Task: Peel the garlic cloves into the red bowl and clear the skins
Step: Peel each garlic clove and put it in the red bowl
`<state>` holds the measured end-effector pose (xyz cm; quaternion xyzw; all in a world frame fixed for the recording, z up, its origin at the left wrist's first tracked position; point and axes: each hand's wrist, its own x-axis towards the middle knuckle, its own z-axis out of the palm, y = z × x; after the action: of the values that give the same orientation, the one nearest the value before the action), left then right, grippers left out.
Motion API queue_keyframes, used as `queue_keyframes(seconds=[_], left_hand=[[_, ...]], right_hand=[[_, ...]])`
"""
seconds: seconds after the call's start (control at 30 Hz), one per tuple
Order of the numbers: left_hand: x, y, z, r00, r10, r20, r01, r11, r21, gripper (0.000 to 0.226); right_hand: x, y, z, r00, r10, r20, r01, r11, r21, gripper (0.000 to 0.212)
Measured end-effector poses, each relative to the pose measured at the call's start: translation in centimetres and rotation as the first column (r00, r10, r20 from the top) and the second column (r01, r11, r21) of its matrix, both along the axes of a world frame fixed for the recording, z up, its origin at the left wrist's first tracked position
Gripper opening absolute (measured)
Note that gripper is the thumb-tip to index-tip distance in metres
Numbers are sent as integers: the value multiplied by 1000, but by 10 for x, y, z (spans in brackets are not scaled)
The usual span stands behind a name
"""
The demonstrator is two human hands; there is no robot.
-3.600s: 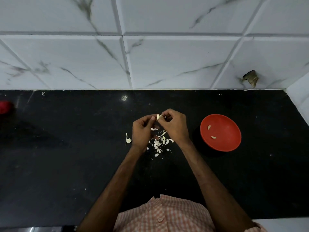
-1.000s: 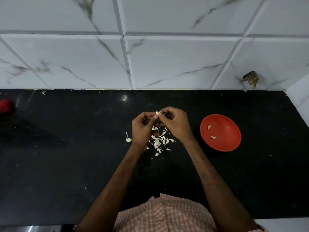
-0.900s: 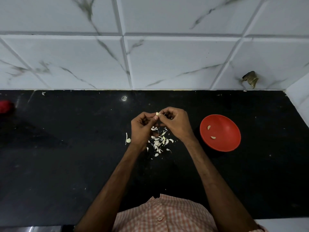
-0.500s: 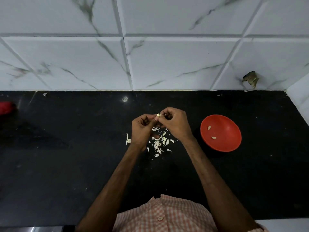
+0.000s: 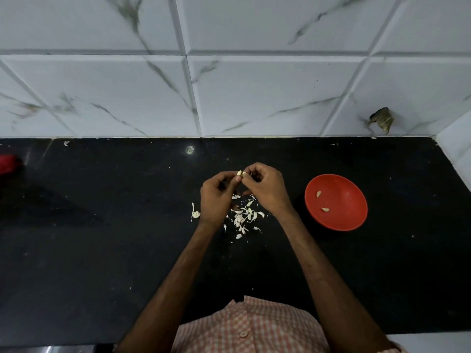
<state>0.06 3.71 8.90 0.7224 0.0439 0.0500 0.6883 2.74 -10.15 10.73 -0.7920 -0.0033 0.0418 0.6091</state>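
A small pale garlic clove [image 5: 239, 173] is pinched between the fingertips of my left hand [image 5: 216, 197] and my right hand [image 5: 265, 188], held above the black counter [image 5: 102, 225]. Both hands have curled fingers and meet at the clove. Below them lies a scatter of white garlic skins [image 5: 243, 216]. One more bit of skin [image 5: 195, 214] lies just left of my left wrist. The red bowl [image 5: 351, 217] stands to the right of my right hand, with two peeled cloves [image 5: 318, 194] inside.
A white marble-tiled wall [image 5: 229, 93] rises behind the counter, with a side wall at the far right. A red object [image 5: 7, 163] sits at the counter's left edge. A dark scrap [image 5: 382, 118] clings to the wall above the bowl.
The hands have stayed over the skin pile, working the same clove with small finger shifts. The bowl and the pile look unchanged.
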Motion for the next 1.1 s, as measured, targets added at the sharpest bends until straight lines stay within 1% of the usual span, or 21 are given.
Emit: queue_keyframes(seconds=[0.27,0.4,0.47,0.53,0.6,0.67,0.7,0.77,0.83,0.9,0.97,1.07,1.1], left_hand=[[1,-1,-3,998,3,-58,-10,994,-112,18],[2,0,-3,998,10,-70,-21,988,-155,18],[2,1,-4,997,24,-69,-35,988,-153,14],[2,2,-5,997,42,-70,-52,987,-154,8],[2,4,-6,996,62,-65,-71,988,-140,7],[3,4,-8,995,89,-54,-94,991,-100,8],[4,5,-9,994,99,-47,-102,991,-84,9],[5,5,-10,993,109,-35,-111,991,-69,11],[5,6,-10,993,115,-20,-115,992,-48,10],[5,6,-10,994,107,-6,-108,994,-20,8],[4,7,-12,996,94,1,-94,996,-2,6],[5,7,-15,995,96,-13,-96,995,16,9],[5,7,-16,995,100,-17,-99,995,18,9]], right_hand=[[0,-2,0,1000,1,-3,-1,998,63,5],[2,-5,-5,1000,-27,10,27,997,72,11],[4,-7,-10,998,-52,34,53,998,-18,17],[4,-9,-16,996,-33,83,47,985,-167,21],[3,-9,-25,993,-12,113,41,965,-258,16],[2,-8,-36,995,-33,97,60,955,-291,4],[1,-7,-41,996,-49,79,72,947,-312,4],[1,-4,-51,998,-38,44,51,936,-347,9],[1,-1,-58,1000,-1,-16,-6,919,-394,13],[2,2,-60,997,44,-68,-72,879,-471,24],[2,6,-61,995,81,-64,-103,828,-551,34],[2,10,-66,993,109,-48,-115,764,-635,30],[1,10,-66,992,105,-65,-122,751,-649,31]])
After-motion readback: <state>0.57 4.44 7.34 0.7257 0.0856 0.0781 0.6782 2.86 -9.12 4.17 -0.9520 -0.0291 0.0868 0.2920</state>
